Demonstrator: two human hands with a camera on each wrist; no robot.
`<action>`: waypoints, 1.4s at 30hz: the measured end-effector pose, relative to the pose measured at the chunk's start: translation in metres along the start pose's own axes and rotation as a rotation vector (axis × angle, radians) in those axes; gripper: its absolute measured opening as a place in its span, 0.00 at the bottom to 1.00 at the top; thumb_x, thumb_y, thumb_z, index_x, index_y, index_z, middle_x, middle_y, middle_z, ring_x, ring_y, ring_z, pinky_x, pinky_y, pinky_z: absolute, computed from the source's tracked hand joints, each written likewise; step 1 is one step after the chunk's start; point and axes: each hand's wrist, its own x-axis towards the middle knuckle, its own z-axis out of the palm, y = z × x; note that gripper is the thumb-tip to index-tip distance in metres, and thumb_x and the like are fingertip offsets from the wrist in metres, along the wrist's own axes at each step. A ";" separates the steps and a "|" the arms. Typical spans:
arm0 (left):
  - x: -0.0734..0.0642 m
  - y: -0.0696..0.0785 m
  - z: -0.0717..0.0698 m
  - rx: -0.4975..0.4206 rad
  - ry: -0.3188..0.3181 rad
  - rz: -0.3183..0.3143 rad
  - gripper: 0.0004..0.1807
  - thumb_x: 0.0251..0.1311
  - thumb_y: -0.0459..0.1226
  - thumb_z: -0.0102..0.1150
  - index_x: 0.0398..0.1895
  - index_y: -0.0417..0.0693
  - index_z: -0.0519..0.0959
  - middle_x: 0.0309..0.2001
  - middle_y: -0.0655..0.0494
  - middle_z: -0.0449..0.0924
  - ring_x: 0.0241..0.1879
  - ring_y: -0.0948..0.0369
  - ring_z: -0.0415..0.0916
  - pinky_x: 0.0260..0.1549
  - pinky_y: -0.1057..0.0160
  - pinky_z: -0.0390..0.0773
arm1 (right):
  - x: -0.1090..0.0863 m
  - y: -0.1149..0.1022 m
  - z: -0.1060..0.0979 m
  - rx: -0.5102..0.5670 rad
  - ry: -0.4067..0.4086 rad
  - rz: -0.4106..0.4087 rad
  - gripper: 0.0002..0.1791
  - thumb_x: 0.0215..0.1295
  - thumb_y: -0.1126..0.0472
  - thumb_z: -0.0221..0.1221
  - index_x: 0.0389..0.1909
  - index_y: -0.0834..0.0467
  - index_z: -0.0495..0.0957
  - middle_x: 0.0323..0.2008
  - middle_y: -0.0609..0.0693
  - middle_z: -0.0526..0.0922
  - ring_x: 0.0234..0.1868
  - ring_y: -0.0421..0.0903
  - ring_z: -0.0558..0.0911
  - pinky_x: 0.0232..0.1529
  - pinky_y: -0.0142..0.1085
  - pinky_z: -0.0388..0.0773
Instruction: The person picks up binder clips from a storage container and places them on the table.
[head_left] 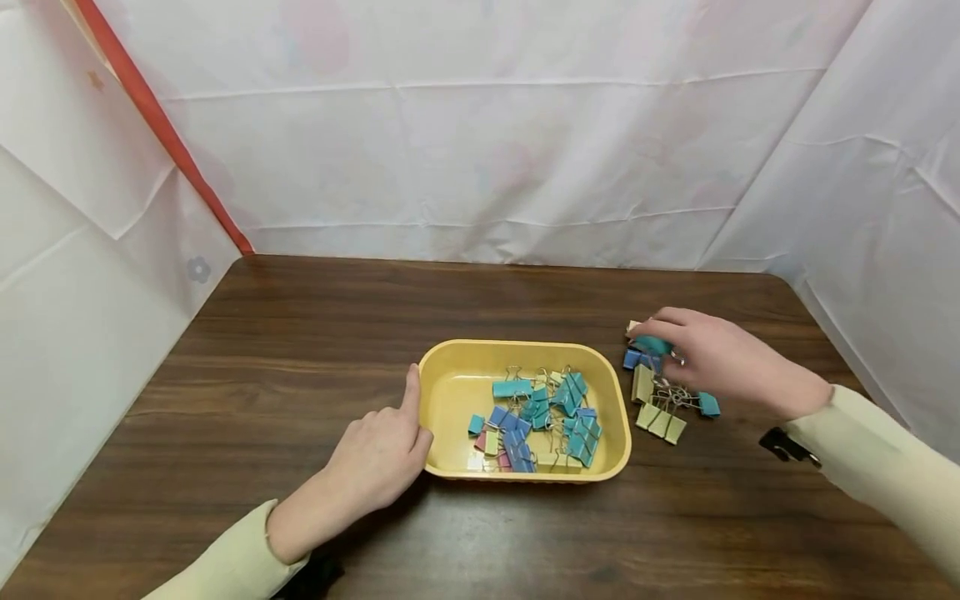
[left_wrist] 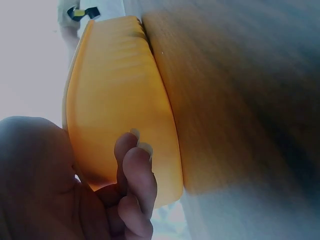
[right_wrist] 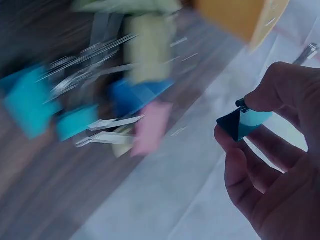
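A teal binder clip point(right_wrist: 242, 122) is pinched between the thumb and fingers of my right hand point(head_left: 716, 358), above a loose pile of clips on the table's right side. Within that pile show a blue clip point(head_left: 632, 358), an olive clip point(head_left: 662, 423) and a small teal clip point(head_left: 708, 405); the right wrist view adds a pink clip point(right_wrist: 151, 128). My left hand point(head_left: 378, 454) grips the left end of a yellow plastic tray point(head_left: 525, 477), its index finger along the rim. Curled fingers point(left_wrist: 140, 175) lie by the tray's outer wall. Several teal, blue, yellow and pink binder clips point(head_left: 517, 446) lie inside.
The dark wood-grain table point(head_left: 300, 333) carries the tray near its middle. A pale patterned curtain point(head_left: 487, 167) hangs behind and along both sides, with a red strip point(head_left: 165, 133) at the left corner. Dark wrist straps show at both sleeves.
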 end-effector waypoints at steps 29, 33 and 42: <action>0.000 -0.001 0.000 -0.008 0.010 0.011 0.41 0.65 0.38 0.46 0.77 0.30 0.44 0.13 0.58 0.64 0.12 0.60 0.60 0.13 0.60 0.62 | 0.004 0.009 -0.020 0.105 -0.149 0.330 0.17 0.65 0.60 0.60 0.53 0.62 0.79 0.25 0.44 0.75 0.25 0.41 0.72 0.28 0.40 0.70; -0.001 -0.002 0.000 -0.018 0.004 -0.005 0.41 0.65 0.38 0.45 0.77 0.30 0.44 0.13 0.57 0.64 0.13 0.59 0.61 0.14 0.59 0.63 | 0.033 -0.016 -0.031 0.082 -0.081 0.218 0.14 0.65 0.61 0.59 0.50 0.58 0.81 0.28 0.44 0.79 0.28 0.40 0.76 0.32 0.41 0.75; 0.000 -0.003 0.001 -0.018 0.009 -0.005 0.41 0.65 0.38 0.46 0.77 0.29 0.44 0.13 0.57 0.64 0.14 0.60 0.63 0.15 0.58 0.65 | 0.078 -0.077 -0.009 0.017 -0.039 -0.124 0.13 0.61 0.62 0.64 0.47 0.55 0.83 0.41 0.48 0.83 0.34 0.41 0.81 0.37 0.41 0.79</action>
